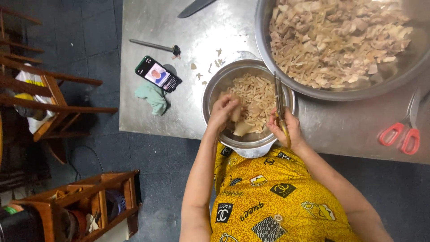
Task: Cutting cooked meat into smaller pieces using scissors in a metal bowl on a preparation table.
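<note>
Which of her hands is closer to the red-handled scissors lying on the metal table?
Right. The right hand, holding yellow-handled scissors, is nearer the red-handled scissors; the left hand lies farther away, over the small steel bowl.

Counts: 2 metal bowls, small bowl w/ cut strips and large bowl w/ chopped pieces. 2 pairs of scissors: yellow-handled scissors and red-handled scissors. 1 knife, 1 sharpening rod, 1 phone, 1 green cloth, 1 table. 2 hands: left hand, right hand.
</note>
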